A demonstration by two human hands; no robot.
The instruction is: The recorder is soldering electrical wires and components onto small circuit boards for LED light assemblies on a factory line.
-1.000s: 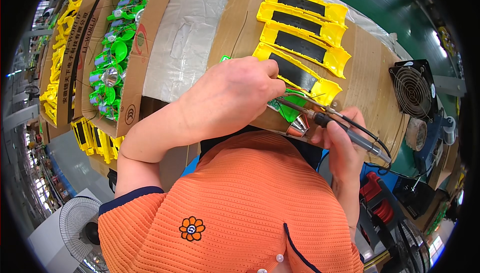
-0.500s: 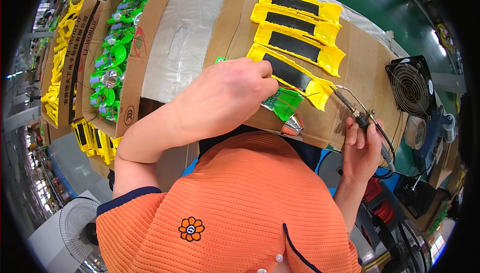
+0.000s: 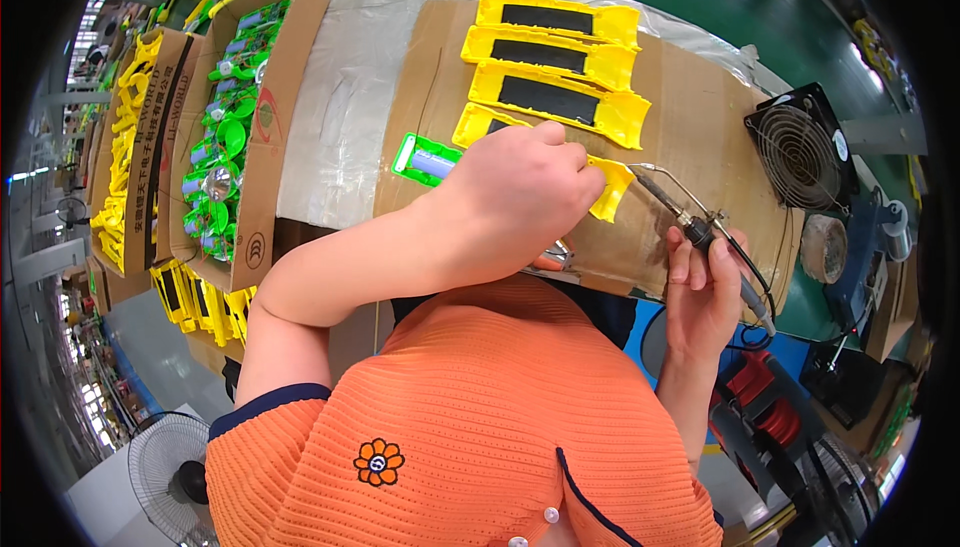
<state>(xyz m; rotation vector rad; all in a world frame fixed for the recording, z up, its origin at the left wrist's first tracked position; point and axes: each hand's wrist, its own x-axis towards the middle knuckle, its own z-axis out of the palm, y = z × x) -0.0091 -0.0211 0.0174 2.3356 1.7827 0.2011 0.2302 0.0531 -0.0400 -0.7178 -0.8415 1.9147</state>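
My left hand (image 3: 525, 197) is over a green flashlight-like housing, its fingers curled together; what they pinch is hidden. To the left of the hand the housing's end (image 3: 408, 159) shows, with a lilac cylindrical battery (image 3: 436, 163) in it. A shiny cone reflector (image 3: 558, 254) peeks out below the hand. Above lies a row of yellow shells (image 3: 622, 119) with black pads; the nearest is partly covered by my left hand. My right hand (image 3: 700, 292) grips a soldering iron (image 3: 697, 232) with a thin bent metal tube beside its shaft. The iron's tip is close to the nearest shell's right end.
Cardboard (image 3: 425, 57) covers the bench. Left stands a carton (image 3: 285, 117) of green housings, beside another carton (image 3: 165, 137) of yellow parts. A black fan (image 3: 797, 152) and a roll (image 3: 823, 247) are at the right. The iron's cable (image 3: 765, 277) loops near my right hand.
My left hand has moved right along the green housing, uncovering the battery and hiding the housing's right part. My right hand still holds the soldering iron. The whole view has shifted slightly.
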